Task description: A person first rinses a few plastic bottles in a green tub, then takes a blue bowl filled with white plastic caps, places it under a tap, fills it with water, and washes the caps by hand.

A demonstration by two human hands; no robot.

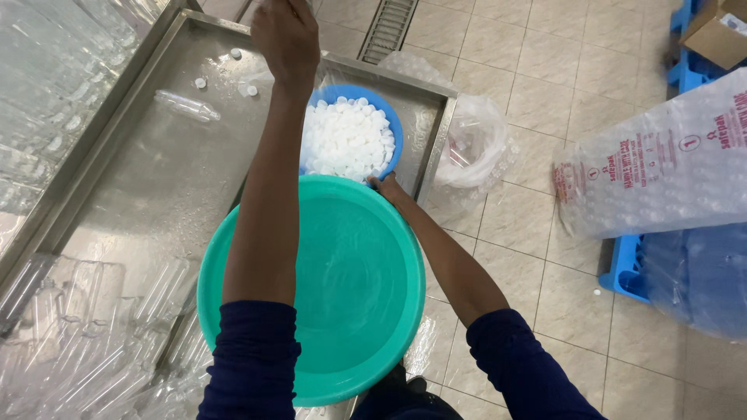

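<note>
Head view: I see the green basin (pixel 311 342) overhanging the steel tray's near edge (pixel 440 144) — my right hand (pixel 387 187) pinches its far rim beside the blue bowl of white caps (pixel 348 140). It could tip. Left hand (pixel 286 39) reaches out, grip hidden.

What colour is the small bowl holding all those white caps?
Blue. The bowl shows best in the head view, beside the right hand.

Dark navy long sleeves pushed up above both elbows
</note>
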